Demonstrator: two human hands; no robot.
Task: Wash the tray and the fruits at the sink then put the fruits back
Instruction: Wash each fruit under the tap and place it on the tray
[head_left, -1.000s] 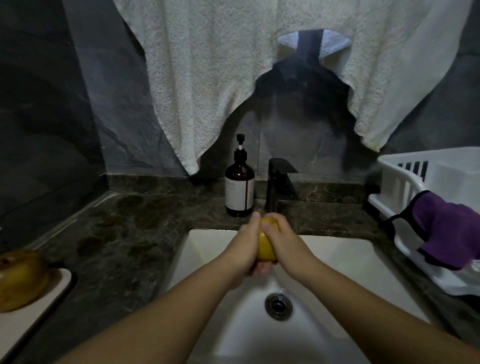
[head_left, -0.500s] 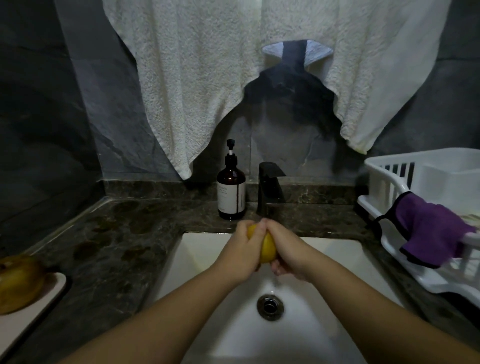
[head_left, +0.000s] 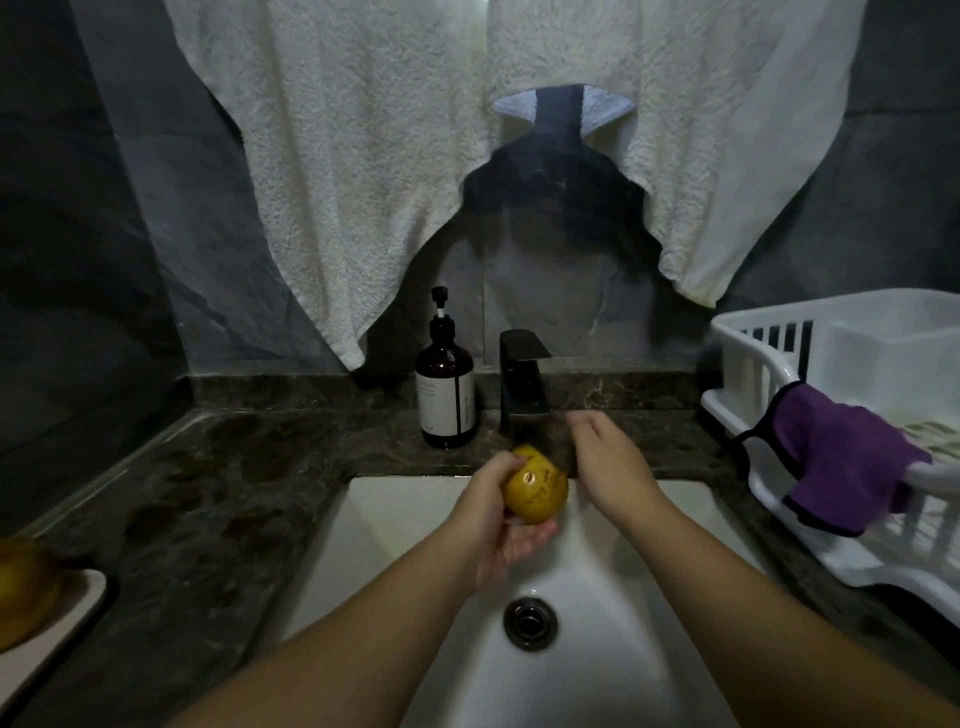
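Yellow fruit (head_left: 535, 484) gripped by left hand (head_left: 498, 525) above sink (head_left: 623, 597) rear edge; right hand (head_left: 613, 462) relaxed, empty, just beside faucet (head_left: 522, 379).

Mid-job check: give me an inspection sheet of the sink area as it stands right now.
Surface: dark marble counter around a white sink; drain open.
Job's things: yellow fruit held over the sink; another fruit on the tray at far left.
Clutter: pump bottle beside the black tap; white rack on the right with a purple cloth over its rim.
Hands: left hand holds the fruit; right hand off it, fingers relaxed, near the tap.
Cables: nothing seen.
Surroundings: white towels hang on a dark wall.
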